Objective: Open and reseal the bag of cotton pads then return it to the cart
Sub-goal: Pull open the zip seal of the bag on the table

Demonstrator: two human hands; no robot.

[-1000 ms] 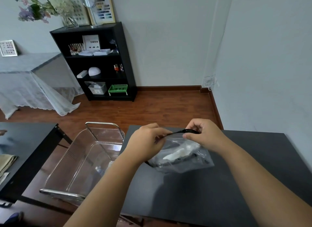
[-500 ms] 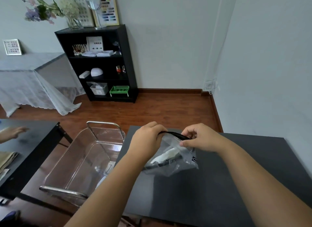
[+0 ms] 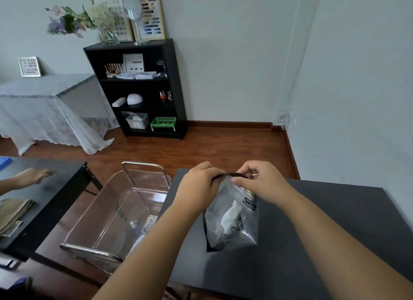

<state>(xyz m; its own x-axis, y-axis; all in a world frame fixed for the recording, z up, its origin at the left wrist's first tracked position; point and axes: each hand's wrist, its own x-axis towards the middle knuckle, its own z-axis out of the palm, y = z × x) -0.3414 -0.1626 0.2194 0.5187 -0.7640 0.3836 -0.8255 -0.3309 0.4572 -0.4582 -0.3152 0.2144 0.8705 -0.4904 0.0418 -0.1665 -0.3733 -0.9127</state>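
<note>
A clear plastic bag of cotton pads [image 3: 230, 221] with a black zip strip along its top hangs upright over the dark table [image 3: 312, 244], white pads showing inside. My left hand [image 3: 199, 188] pinches the left end of the black strip. My right hand [image 3: 261, 181] pinches the strip just to the right, thumb and fingers closed on it. The two hands are close together at the bag's mouth. The clear acrylic cart [image 3: 125, 212] with a metal rim stands to the left of the table, below my left forearm.
Another person's hand [image 3: 33, 175] rests on a second black table [image 3: 44, 199] at the left, with folded cloth near its edge. A black shelf unit [image 3: 143, 87] stands against the far wall, a cloth-draped table beside it. Wooden floor lies between.
The bag has swung from lying slanted to hanging upright. My hands have drawn closer together along the zip strip. The other person's hand has reached further onto the left table.
</note>
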